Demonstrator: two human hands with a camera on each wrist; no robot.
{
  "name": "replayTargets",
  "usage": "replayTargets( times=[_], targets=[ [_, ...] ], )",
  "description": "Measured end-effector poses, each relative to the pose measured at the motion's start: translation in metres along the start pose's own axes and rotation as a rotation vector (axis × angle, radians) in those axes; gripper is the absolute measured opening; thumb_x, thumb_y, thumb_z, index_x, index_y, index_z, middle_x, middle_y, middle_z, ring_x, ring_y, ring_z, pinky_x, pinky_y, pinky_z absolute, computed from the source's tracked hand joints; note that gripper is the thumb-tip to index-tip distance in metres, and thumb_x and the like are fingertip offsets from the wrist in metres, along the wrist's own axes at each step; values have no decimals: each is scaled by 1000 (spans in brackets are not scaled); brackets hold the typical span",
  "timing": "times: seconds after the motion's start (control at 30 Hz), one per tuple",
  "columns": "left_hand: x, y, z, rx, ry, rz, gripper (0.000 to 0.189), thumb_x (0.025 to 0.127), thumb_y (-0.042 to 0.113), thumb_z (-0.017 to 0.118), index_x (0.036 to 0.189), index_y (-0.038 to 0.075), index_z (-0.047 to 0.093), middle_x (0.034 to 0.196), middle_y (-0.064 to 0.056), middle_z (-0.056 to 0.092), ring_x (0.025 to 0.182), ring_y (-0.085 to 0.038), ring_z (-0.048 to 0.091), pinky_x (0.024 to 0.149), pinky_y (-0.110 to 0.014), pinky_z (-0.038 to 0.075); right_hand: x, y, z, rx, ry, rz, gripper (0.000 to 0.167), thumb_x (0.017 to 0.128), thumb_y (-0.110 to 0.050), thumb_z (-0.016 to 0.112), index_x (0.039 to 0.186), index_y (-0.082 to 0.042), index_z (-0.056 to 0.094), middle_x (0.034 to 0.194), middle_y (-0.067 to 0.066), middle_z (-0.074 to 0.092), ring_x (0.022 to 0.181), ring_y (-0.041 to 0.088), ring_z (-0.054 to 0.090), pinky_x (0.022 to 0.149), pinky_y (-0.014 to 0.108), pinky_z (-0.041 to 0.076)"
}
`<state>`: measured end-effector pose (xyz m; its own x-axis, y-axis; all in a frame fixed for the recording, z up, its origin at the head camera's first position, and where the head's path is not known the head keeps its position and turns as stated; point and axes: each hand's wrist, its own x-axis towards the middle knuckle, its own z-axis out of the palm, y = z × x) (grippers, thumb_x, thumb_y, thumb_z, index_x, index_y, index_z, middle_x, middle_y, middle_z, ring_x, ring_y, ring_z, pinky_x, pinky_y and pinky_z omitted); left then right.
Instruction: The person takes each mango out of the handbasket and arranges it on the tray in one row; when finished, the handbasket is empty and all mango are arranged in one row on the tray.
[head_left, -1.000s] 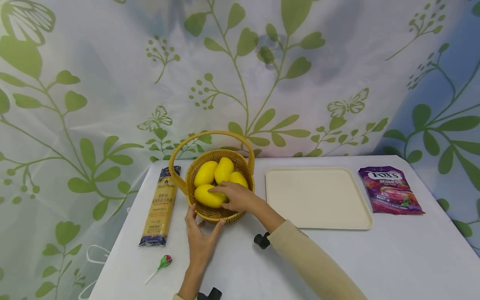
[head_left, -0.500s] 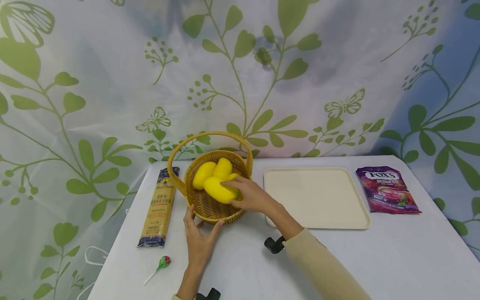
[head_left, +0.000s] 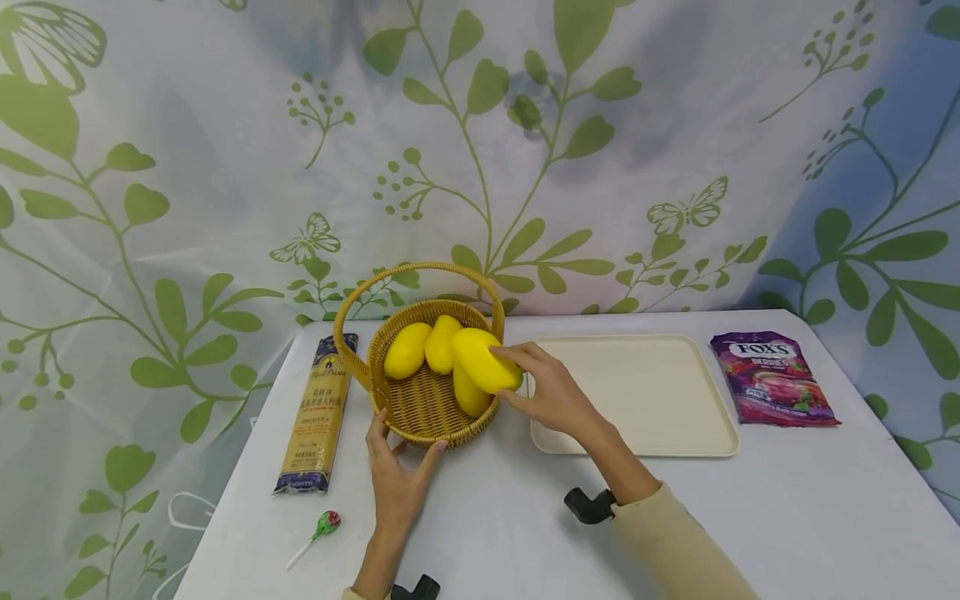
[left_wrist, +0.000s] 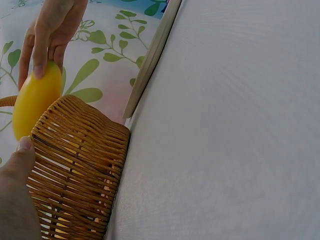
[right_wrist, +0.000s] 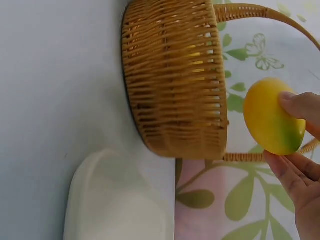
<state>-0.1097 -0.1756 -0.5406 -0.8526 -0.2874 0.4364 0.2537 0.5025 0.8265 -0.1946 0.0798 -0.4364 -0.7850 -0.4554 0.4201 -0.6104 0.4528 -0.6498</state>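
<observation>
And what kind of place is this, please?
Probably a staged tabletop set-up, perhaps indoors, though no wider room shows: a white table stands before a leaf-printed backdrop, and a wicker basket and a cream tray are set out on it.

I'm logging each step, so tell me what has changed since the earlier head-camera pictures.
The right hand, already on one yellow fruit, has lifted it above the basket and rightward, toward the tray. The left hand stays at the basket's near side; three other fruits remain inside. Tray, spaghetti packet, lollipop and purple bag haven't moved.
</observation>
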Motion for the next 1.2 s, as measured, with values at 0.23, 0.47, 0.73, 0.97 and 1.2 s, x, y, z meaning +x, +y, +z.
replayTargets(
  times=[0.23,0.47,0.73,0.97,1.2],
  targets=[
    [0,2,0,8,0,1,100,76,30,86,153,16,24,150,-19,34,137,-35,40,94,-49,53,-22,16,-18,-12,74,48,63,81,-10,80,139,-15,55,124,6,60,103,20,61,89,40,57],
    [0,2,0,21,0,-2,100,76,29,86,152,10,25,149,-19,34,136,-35,40,94,-50,52,-45,33,-27,-25,132,102,64,78,-8,82,137,-14,57,120,8,61,101,23,63,87,38,58],
    [-1,1,0,27,5,-16,100,75,30,87,152,10,26,149,-18,35,137,-33,40,94,-48,53,-60,56,-29,30,222,250,62,78,-3,81,135,-2,56,117,19,61,99,33,65,85,41,59],
    [-2,-1,0,24,5,-27,101,75,32,86,151,8,26,150,-17,35,138,-31,39,95,-46,53,-61,70,-21,40,206,366,60,80,-7,80,135,-2,56,116,23,62,98,36,66,85,44,59],
    [-1,-2,1,12,2,-18,99,75,32,86,152,19,25,150,-17,35,138,-31,39,96,-46,52,-64,76,-11,48,187,417,61,80,-12,81,135,-3,56,117,26,63,96,39,68,82,46,59]
  ],
)
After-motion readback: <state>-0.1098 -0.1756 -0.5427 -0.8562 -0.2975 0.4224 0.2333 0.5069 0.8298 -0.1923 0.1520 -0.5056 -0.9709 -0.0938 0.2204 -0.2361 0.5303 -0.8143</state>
